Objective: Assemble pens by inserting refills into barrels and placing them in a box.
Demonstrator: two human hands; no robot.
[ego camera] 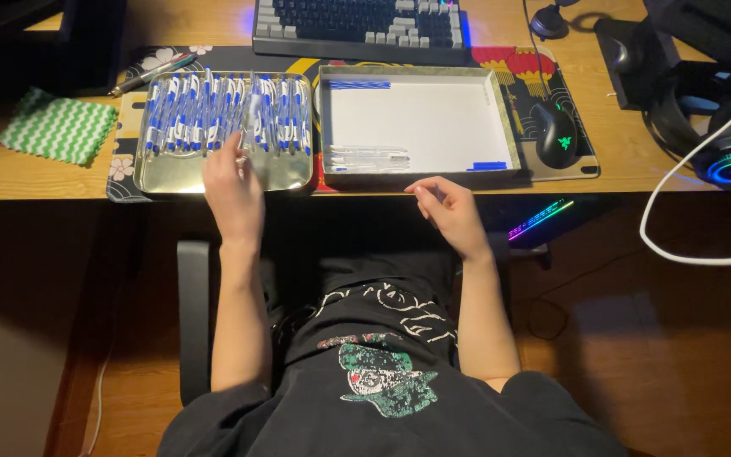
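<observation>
Since made of thin plastic, probably light, stiff and a bit slippery, so best pinched at the middle. Nearest, right hand (450, 211) loose and half curled, holding nothing, just off the white box (420, 173). Farther, left hand (232, 188) with fingers (235, 145) touching blue-and-white pens (213, 114) in the metal tray (285, 176); grip unclear.
</observation>
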